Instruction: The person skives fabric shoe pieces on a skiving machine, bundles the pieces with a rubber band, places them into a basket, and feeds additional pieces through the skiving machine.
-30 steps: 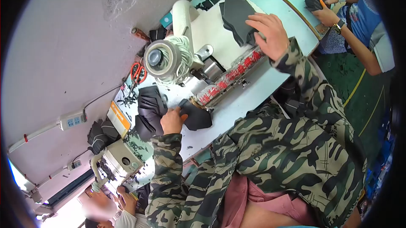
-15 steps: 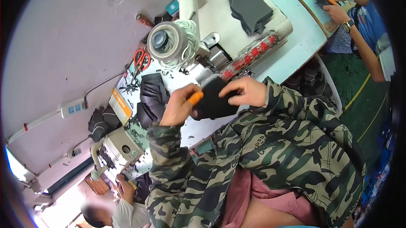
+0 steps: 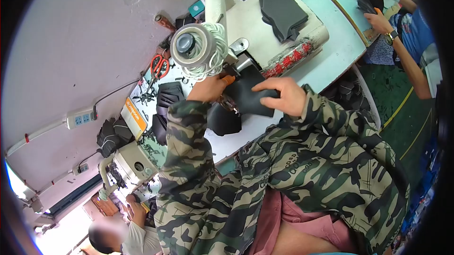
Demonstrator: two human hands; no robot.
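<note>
A flat black leather-like piece (image 3: 249, 95) lies at the working head of a white machine (image 3: 241, 18). My left hand (image 3: 208, 89) is closed at the piece's left edge, an orange cover on one fingertip, close under the machine head; some of its fingers are hidden. On the right part of the piece rests my right hand (image 3: 287, 95), index finger and thumb stretched out and apart. A second black piece (image 3: 224, 121) lies below my left hand, partly beneath the first.
Dark cut pieces (image 3: 283, 13) are stacked on the machine bed. Red-handled scissors (image 3: 159, 67), folded dark pieces (image 3: 169, 95) and an orange-white box (image 3: 134, 117) lie left. A co-worker's hands (image 3: 379, 21) handle dark pieces at upper right; another person (image 3: 137, 236) sits lower left.
The black piece has gone from between my two hands to the machine head. My left hand moved up towards the machine; my right hand shifted slightly right and spread over the piece.
</note>
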